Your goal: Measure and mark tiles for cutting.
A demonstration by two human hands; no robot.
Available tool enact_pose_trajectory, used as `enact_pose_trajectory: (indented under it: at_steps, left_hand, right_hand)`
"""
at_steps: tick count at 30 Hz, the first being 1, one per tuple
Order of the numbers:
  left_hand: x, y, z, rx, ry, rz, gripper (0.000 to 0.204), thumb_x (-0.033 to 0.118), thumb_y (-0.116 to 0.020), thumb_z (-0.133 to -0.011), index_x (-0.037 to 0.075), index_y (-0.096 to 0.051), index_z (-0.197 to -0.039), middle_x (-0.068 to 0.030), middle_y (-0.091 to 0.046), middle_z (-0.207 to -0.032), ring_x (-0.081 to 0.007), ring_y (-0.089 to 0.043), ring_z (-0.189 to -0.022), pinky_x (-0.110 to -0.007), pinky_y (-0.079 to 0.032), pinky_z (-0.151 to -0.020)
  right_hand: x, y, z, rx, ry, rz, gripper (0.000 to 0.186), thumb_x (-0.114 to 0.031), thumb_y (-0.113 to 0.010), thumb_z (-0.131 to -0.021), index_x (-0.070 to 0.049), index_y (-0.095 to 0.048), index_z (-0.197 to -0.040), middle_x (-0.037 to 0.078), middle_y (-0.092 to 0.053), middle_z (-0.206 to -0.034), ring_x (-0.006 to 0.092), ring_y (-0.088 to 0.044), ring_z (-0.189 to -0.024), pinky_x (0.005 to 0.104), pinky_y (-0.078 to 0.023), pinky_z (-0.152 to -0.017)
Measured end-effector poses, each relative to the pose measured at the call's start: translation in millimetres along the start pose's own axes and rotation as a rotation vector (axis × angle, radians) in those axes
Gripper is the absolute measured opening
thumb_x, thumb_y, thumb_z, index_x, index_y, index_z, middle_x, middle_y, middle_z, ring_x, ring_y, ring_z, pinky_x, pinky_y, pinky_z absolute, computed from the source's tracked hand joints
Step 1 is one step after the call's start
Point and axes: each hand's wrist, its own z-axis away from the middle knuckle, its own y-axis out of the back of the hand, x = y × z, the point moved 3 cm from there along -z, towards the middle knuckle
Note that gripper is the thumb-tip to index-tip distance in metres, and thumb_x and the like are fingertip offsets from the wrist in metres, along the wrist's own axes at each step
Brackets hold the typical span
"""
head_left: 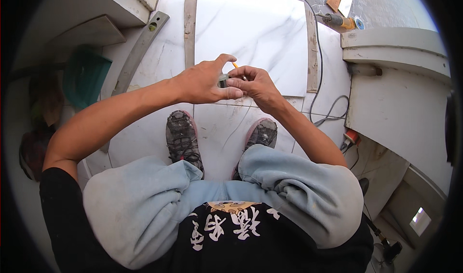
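Over the near edge of a white marbled tile [251, 31], my two hands meet. In my left hand [205, 81] is a small case [223, 81], part clear and part dark, which looks like a tape measure; thumb and fingers curve round it. My right hand [255, 85] pinches close against the case's right side. A thin yellow stick, like a pencil [235, 65], pokes up from its fingers. Whether those fingers also grip the case is hidden. The tile rests between or upon two worn wooden strips, a left strip [190, 31] and a right strip [312, 51].
A long metal level [140, 53] leans at the left, near a teal plastic container [86, 77]. At far right lies a yellow angle grinder [341, 21]; its black cord [316, 56] loops down beside the tile. Low walls flank both sides. My shoes [182, 135] stand on floor tiles.
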Motion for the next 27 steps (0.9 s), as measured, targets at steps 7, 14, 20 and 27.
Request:
enact_pose_trajectory:
  at_steps: [7, 14, 20, 27]
  left_hand:
    - [-106, 8, 33, -0.216, 0.347, -0.043, 0.036, 0.029, -0.063, -0.083, 0.002, -0.067, -0.107, -0.0180, -0.070, -0.092, -0.0302, -0.065, -0.085, -0.041, -0.051, -0.079]
    - [-143, -14, 23, -0.120, 0.384, -0.132, 0.024, 0.019, -0.063, -0.080, 0.001, -0.073, -0.092, -0.0200, -0.070, -0.085, -0.0329, -0.067, -0.079, -0.038, -0.052, -0.075]
    - [-140, -21, 27, -0.036, 0.362, -0.027, 0.023, 0.018, -0.066, -0.080, 0.002, -0.073, -0.096, -0.0185, -0.071, -0.086, -0.0310, -0.067, -0.080, -0.038, -0.052, -0.076]
    - [-137, -25, 22, 0.057, 0.328, -0.054, 0.020, 0.015, -0.069, -0.080, 0.004, -0.074, -0.096, -0.0176, -0.072, -0.089, -0.0283, -0.068, -0.083, -0.037, -0.052, -0.078]
  right_hand:
    - [41, 33, -8, 0.142, 0.060, 0.231, 0.019, -0.015, -0.067, -0.095, 0.001, -0.064, -0.104, 0.002, -0.059, -0.083, 0.0089, -0.059, -0.068, 0.0249, -0.054, -0.065]
    - [59, 44, -15, 0.217, 0.293, 0.777, 0.012, -0.009, -0.068, -0.089, 0.002, -0.070, -0.093, 0.004, -0.058, -0.088, 0.0118, -0.055, -0.072, 0.0269, -0.046, -0.068]
    - [59, 49, -21, 0.234, 0.259, 0.767, 0.012, -0.009, -0.069, -0.085, 0.002, -0.073, -0.090, 0.007, -0.058, -0.083, 0.0162, -0.059, -0.069, 0.0301, -0.048, -0.065]
    - [57, 45, -26, 0.174, 0.154, 0.791, 0.015, -0.011, -0.071, -0.088, 0.001, -0.076, -0.097, 0.002, -0.055, -0.081, 0.0110, -0.052, -0.070, 0.0276, -0.043, -0.065]
